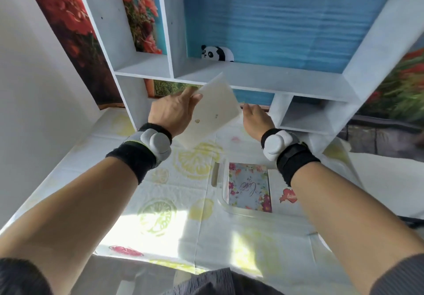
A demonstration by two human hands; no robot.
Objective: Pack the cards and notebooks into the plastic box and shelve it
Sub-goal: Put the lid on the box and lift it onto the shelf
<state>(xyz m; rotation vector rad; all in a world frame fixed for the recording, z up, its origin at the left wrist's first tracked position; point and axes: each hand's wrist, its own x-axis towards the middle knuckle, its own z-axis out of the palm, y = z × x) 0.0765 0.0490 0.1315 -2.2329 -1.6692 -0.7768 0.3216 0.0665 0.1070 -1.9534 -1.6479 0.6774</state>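
Observation:
My left hand (171, 111) grips the left edge of a white card (213, 113), which is lifted and tilted above the table in front of the shelf. My right hand (257, 119) touches the card's lower right corner, fingers curled behind it. Below, a clear plastic box (223, 203) rests on the table, with a flowered notebook (249, 187) lying flat inside it. A second white item with a red heart (288, 196) lies next to the notebook, partly hidden by my right forearm.
A white shelf unit (263, 76) stands at the back of the table, with a panda toy (216, 53) in its wide middle compartment and a small open cubby (307, 115) at the lower right. A lemon-print cloth (160, 214) covers the table.

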